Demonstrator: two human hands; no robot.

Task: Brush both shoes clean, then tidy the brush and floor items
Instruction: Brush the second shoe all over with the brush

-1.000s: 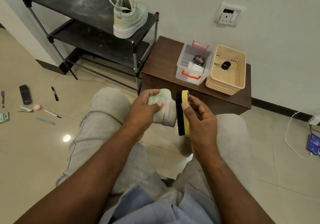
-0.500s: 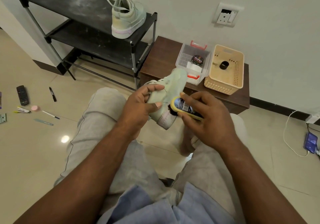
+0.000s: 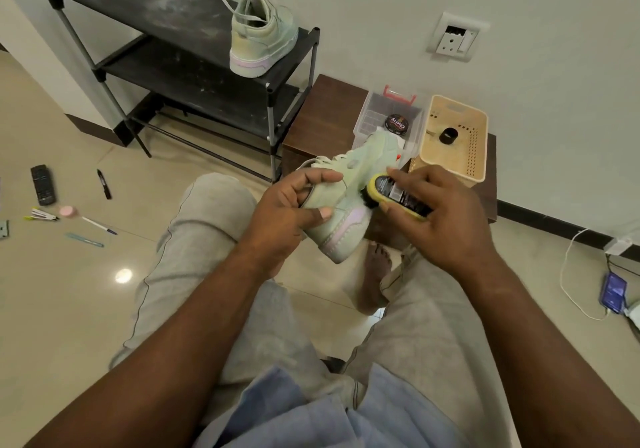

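we judge the brushing step to be under way, on one shoe of a pair. at the far left a black shoe rack [image 3: 156, 4] stands against the wall; right of it sits a low brown table [image 3: 325, 118]. a second shoe [image 3: 263, 42], pale green with a pink heel strip, rests upright on the rack's top shelf, heel toward us (whether it has been brushed, we cannot tell). the held shoe [image 3: 343, 229] is in the air at centre, above the person's knees and just near of the table, toe far, heel near. the left hand [image 3: 287, 212] grips it at the collar, thumb across its side and fingers hooked over the opening. the right hand [image 3: 440, 212] grasps a yellow brush [image 3: 398, 198], fingers curled over its labelled back, dark bristles touching the shoe's right side by the heel. the next move, we think, calls for short strokes along that side while the left hand holds firm. the held shoe looks soft and matte; any dirt is too fine to see. on the floor at the far left lie a remote [image 3: 43, 184], a marker [image 3: 104, 184] and pens [image 3: 98, 225], not yet tidied.
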